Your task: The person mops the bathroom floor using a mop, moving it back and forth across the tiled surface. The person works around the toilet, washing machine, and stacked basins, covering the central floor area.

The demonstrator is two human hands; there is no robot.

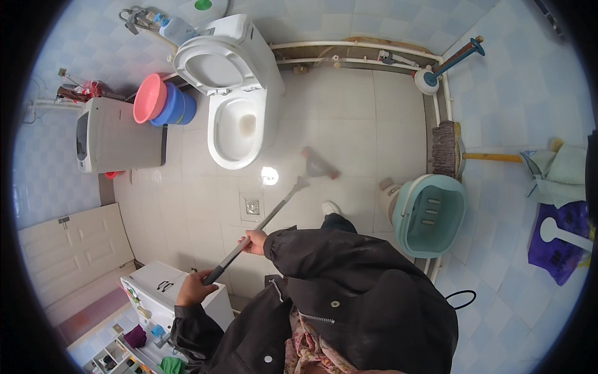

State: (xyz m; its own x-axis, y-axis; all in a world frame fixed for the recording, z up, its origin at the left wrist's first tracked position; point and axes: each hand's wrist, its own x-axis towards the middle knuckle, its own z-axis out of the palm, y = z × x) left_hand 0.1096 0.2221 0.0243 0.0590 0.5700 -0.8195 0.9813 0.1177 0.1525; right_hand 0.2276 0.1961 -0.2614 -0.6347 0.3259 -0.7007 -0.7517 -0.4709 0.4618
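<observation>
My left hand (pixel 194 287) grips the dark upper end of a long-handled mop or floor brush (pixel 275 210). Further down the grey pole, my right hand (pixel 253 242) is closed around it. The tool's wide head, blurred, with reddish ends, is over the pale tiled floor (pixel 345 135), to the right of the white toilet (pixel 236 128). That toilet has its lid raised and brownish water in the bowl. A square floor drain (pixel 252 207) lies to the left of the pole. One white shoe (pixel 331 208) shows below the mop head.
At the right wall stand a green plastic tub (pixel 432 215), a broom (pixel 446 149) and a plunger with a blue handle (pixel 453 61). At left are a washing machine (pixel 124 135), a pink basin (pixel 150 98), a blue bucket (pixel 180 106), and a white vanity cabinet (pixel 159 276).
</observation>
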